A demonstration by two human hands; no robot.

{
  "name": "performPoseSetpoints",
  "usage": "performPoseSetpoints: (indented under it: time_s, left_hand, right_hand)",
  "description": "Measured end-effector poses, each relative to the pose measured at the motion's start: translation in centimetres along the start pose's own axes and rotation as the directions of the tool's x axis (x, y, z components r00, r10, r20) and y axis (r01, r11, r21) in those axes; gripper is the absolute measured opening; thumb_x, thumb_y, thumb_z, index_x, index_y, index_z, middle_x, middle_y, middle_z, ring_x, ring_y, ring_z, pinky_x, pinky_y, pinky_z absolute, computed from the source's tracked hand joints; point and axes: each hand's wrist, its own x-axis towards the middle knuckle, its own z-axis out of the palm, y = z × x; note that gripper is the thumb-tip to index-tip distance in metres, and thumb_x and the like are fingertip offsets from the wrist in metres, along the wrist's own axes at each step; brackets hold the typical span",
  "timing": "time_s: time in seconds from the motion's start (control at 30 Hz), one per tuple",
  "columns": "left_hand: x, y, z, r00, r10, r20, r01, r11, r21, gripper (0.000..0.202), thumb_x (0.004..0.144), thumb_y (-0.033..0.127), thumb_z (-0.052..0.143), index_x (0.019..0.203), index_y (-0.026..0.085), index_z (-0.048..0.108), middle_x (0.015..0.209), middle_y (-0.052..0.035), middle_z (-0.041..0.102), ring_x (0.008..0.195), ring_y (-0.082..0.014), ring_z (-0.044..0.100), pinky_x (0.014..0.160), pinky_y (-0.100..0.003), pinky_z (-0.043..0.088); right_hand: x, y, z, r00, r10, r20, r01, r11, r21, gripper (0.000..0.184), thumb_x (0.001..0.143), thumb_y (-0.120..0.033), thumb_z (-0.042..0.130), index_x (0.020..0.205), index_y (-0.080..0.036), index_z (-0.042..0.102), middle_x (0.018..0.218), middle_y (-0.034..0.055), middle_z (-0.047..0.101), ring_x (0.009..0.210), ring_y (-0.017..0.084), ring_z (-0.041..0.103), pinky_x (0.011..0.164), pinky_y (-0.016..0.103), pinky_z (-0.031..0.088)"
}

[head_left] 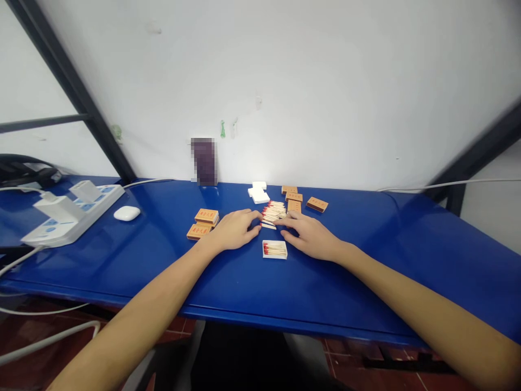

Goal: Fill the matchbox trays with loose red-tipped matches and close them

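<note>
A heap of red-tipped matches lies on the blue table. My left hand rests at the heap's left edge, fingers curled, fingertips touching the matches. My right hand sits at the heap's right edge, fingers extended and pinching at matches near the bottom of the heap. Between and in front of my hands lies an open white matchbox tray with several matches in it. Orange matchbox sleeves lie in a stack at the left and scattered at the right.
White empty trays sit behind the heap. A white power strip with cables and a white earbud case lie at the left. A blurred dark object leans on the white wall. Black frame bars rise at both sides.
</note>
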Motion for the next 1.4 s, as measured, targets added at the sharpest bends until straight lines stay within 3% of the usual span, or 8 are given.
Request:
performPoseSetpoints:
  time_s: [0.9,1.1,1.4]
  left_hand:
    - [0.3,-0.6,0.0,1.000,-0.022,0.008,0.023,0.993,-0.117,0.022,0.091,0.033,0.048,0.105,0.022,0.060,0.069,0.0030,0.058,0.063,-0.0142,0.053,0.059,-0.026,0.034]
    - [0.2,-1.0,0.0,1.000,0.001,0.014,0.001,0.987,-0.162,0.031,0.087,0.028,0.050,0.116,0.021,0.061,0.068,0.0039,0.057,0.060,-0.0123,0.052,0.060,-0.025,0.037]
    - [0.3,-1.0,-0.1,1.000,0.012,0.014,-0.010,0.991,-0.134,0.035,0.081,0.021,0.052,0.113,0.022,0.067,0.067,0.0029,0.058,0.060,-0.0121,0.053,0.059,-0.025,0.037]
  right_hand:
    - [0.2,0.3,0.3,0.998,-0.040,-0.040,0.041,0.999,0.011,0.029,0.095,-0.025,0.047,0.118,-0.023,0.063,0.099,0.0068,0.058,0.084,0.019,0.058,0.074,0.031,0.044]
    - [0.2,0.2,0.2,0.998,-0.042,-0.040,0.043,0.999,0.018,0.029,0.095,-0.025,0.047,0.118,-0.023,0.063,0.098,0.0065,0.058,0.085,0.019,0.058,0.075,0.032,0.045]
    - [0.3,0.0,0.3,0.998,-0.006,-0.055,0.007,1.000,0.018,0.030,0.095,-0.028,0.049,0.121,-0.023,0.063,0.097,0.0061,0.061,0.083,0.018,0.057,0.069,0.028,0.041]
